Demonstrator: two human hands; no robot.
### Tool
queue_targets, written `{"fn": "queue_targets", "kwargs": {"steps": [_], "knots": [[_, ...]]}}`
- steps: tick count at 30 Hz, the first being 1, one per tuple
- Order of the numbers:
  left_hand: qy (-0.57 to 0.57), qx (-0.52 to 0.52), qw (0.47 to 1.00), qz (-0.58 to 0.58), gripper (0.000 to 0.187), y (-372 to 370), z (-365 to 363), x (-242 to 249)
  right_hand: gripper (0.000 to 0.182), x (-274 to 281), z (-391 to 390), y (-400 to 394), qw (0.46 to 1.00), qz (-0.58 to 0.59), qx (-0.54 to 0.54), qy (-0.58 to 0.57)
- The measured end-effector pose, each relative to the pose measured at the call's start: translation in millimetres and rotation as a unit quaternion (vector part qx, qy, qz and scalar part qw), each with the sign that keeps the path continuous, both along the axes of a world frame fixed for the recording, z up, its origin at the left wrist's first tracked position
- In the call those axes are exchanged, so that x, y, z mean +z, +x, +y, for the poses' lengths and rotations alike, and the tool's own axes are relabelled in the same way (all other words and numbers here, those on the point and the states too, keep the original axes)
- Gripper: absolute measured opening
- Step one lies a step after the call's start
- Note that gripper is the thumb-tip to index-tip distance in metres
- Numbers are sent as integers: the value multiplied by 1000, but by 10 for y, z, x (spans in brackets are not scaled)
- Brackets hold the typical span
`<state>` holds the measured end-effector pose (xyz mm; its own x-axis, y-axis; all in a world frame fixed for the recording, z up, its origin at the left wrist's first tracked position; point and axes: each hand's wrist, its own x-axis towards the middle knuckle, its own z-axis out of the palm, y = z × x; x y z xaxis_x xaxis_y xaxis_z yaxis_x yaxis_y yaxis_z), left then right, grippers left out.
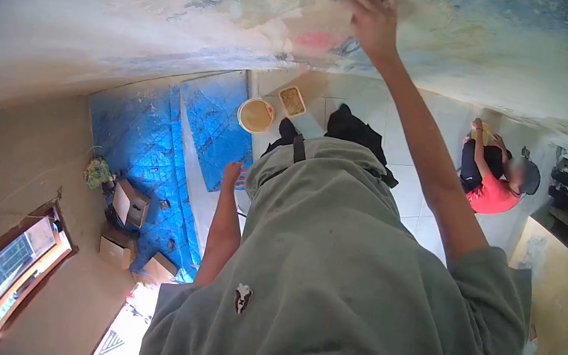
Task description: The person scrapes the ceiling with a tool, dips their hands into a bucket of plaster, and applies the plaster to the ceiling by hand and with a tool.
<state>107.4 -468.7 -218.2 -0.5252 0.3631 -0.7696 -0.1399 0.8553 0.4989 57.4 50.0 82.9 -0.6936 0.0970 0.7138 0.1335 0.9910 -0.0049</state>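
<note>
My right hand [373, 27] is raised against the patchy painted wall [249, 20], its fingers bent and pressed close to the surface. A thin dark edge shows at the fingertips, but what it belongs to is too blurred to name. Around the hand the wall carries grey-blue, cream and pinkish smears. My left hand [234, 174] hangs low beside my hip over the blue tarp, fingers apart, with nothing visible in it. On the floor below stand a round bucket [256, 115] of beige material and a rectangular tub [292, 101] with tan contents, both near my feet.
A blue tarp [139, 128] covers the floor at left, with cardboard boxes [118, 249] on it. A person in a red shirt [494, 200] crouches at right, near a curved pale panel [558, 273]. A window [8, 275] is at lower left.
</note>
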Motion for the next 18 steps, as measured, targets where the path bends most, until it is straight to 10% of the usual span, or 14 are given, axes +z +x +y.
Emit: {"fn": "queue_targets", "kwargs": {"steps": [2,6,12,18], "knots": [[-41,299,946,-120,37,-73,243,526,31,-182,7,-18,1000,21,11,-3],[58,337,936,-83,39,-281,277,512,27,781,-77,-100,988,120,-96,31],[13,307,946,-100,38,-391,525,531,28,45,-107,-101,996,65,-50,31],[73,267,959,-66,36,-332,545,318,25,565,-98,-163,989,129,-58,43]]}}
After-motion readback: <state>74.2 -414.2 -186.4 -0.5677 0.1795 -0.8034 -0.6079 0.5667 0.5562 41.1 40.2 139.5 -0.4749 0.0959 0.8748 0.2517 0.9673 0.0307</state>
